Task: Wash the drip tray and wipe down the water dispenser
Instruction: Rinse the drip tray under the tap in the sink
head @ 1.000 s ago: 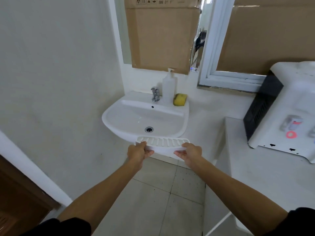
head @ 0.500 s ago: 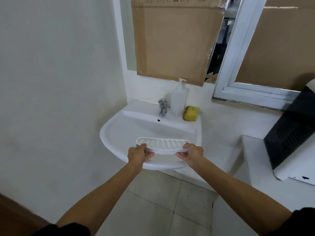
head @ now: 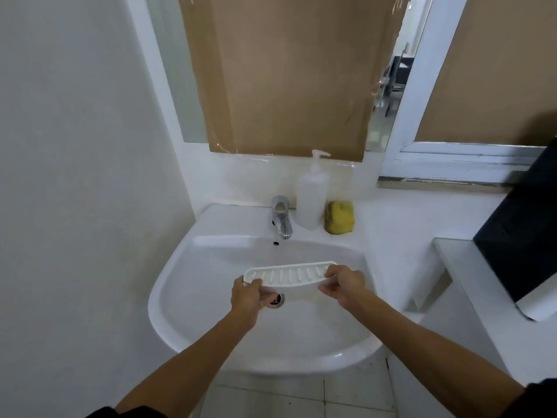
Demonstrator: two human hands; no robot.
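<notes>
I hold the white slotted drip tray [head: 291, 274] level over the basin of the white sink [head: 211, 333], just above the drain [head: 275, 299]. My left hand [head: 247, 297] grips its left end and my right hand [head: 343, 283] grips its right end. The chrome tap [head: 281, 218] stands behind the tray. Only the black side and a white corner of the water dispenser [head: 521, 248] show at the right edge, on a white counter [head: 470, 285].
A white pump soap bottle [head: 312, 197] and a yellow sponge [head: 339, 218] sit on the sink's back ledge right of the tap. A bare wall [head: 75, 176] closes the left side. Cardboard [head: 283, 73] covers the mirror above. Tiled floor [head: 301, 393] lies below the sink.
I have stepped closer to the sink. The tray, held in both hands, has moved forward from the sink's front rim to over the basin. The dispenser has slid mostly out of view.
</notes>
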